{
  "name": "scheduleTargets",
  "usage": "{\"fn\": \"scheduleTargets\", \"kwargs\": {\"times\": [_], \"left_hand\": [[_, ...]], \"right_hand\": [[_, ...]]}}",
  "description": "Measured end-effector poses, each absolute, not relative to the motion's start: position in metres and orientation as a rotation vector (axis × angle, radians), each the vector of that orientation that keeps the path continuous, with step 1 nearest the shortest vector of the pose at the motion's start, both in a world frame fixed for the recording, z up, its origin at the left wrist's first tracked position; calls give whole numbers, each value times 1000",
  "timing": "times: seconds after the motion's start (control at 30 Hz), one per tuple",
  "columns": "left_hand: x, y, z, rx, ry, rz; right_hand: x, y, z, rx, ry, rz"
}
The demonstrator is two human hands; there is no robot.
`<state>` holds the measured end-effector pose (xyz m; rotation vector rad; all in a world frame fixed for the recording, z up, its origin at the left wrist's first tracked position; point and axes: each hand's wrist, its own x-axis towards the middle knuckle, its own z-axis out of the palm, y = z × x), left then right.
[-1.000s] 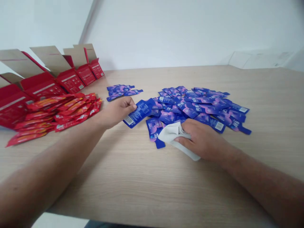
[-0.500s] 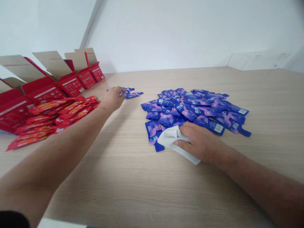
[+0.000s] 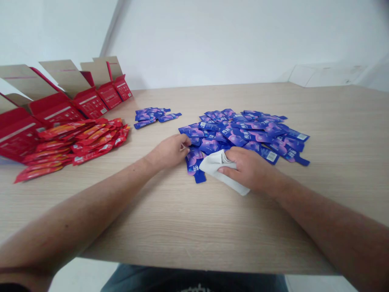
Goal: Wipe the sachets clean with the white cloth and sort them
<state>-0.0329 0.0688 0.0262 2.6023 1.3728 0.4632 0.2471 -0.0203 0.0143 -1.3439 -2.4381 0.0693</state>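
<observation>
My right hand [image 3: 251, 168] is closed on a folded white cloth [image 3: 217, 166], held over the front edge of a pile of blue and purple sachets [image 3: 234, 134]. My left hand [image 3: 172, 152] is at the left edge of that pile, thumb and forefinger curled with a small gap between their tips, beside a sachet. Just below its fingertips, one sachet [image 3: 194, 164] with a blue tab pokes out toward me. Farther back on the left lies a smaller group of the same blue sachets [image 3: 152, 116].
Red cartons [image 3: 89, 101] with raised flaps stand in a row at the left. In front of them is a heap of red and orange sachets [image 3: 88, 140]. A white wall [image 3: 219, 40] rises behind the wooden table [image 3: 170, 227], whose front edge runs near my lap.
My left hand has moved from the small group of blue sachets rightward and nearer to the large pile. My right hand keeps the cloth in place; the view has shifted slightly.
</observation>
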Motion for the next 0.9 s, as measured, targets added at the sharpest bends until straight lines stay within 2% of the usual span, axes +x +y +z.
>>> {"fn": "scheduleTargets", "kwargs": {"times": [0.13, 0.23, 0.57, 0.77, 0.9], "left_hand": [[-25, 59, 24, 2853, 765, 327], [-17, 53, 26, 2924, 601, 191], [-29, 45, 49, 2922, 785, -96], [-46, 46, 51, 2660, 1159, -226], [-64, 42, 56, 2513, 1226, -215]], "right_hand": [[250, -16, 14, -1351, -2370, 39], [251, -14, 14, -1365, -2326, 50], [251, -13, 14, -1403, -2291, 82], [252, -12, 12, -1402, -2319, 50], [252, -13, 11, -1396, -2334, 48]]}}
